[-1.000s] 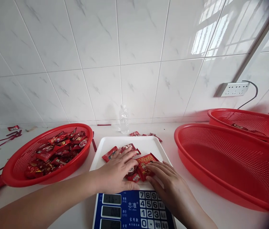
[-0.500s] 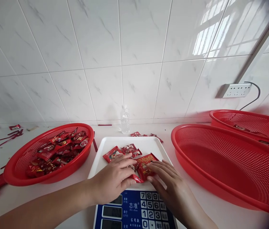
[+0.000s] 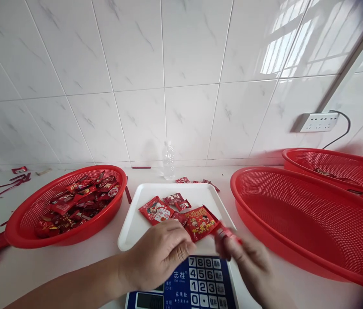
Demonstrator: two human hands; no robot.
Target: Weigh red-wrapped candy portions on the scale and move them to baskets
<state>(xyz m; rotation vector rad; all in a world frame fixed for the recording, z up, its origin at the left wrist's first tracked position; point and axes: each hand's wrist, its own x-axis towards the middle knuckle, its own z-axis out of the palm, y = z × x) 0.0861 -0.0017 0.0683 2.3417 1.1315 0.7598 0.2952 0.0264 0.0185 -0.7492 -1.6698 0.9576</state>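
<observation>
Red and shiny, a small packet [image 3: 229,234], up over the near right part of the scale's white tray [image 3: 130,234]. Looks blurry. Pinched tight between the thumb and fingers of the right hand [image 3: 247,257]. Across from there, near the tray's front edge, the left hand [image 3: 164,251], fingers curled in, tips tucked out of sight. Cannot tell if holding anything.

On the tray, a big red packet [image 3: 201,223] with yellow writing, another red packet with a white patch [image 3: 156,210], and little dark red packets [image 3: 173,198] just behind. Below, the blue front [image 3: 181,285] of the scale, with white number keys [image 3: 205,274].

To the left, a red basket [image 3: 20,234] with a heap of wrapped packets [image 3: 78,201] inside. To the right, a bigger-looking red basket [image 3: 265,244], and one more red basket [image 3: 297,157] behind. Past the tray, more packets [image 3: 197,182] and a clear bottle [image 3: 168,161], upright, near the shiny tiled wall [image 3: 188,116].
</observation>
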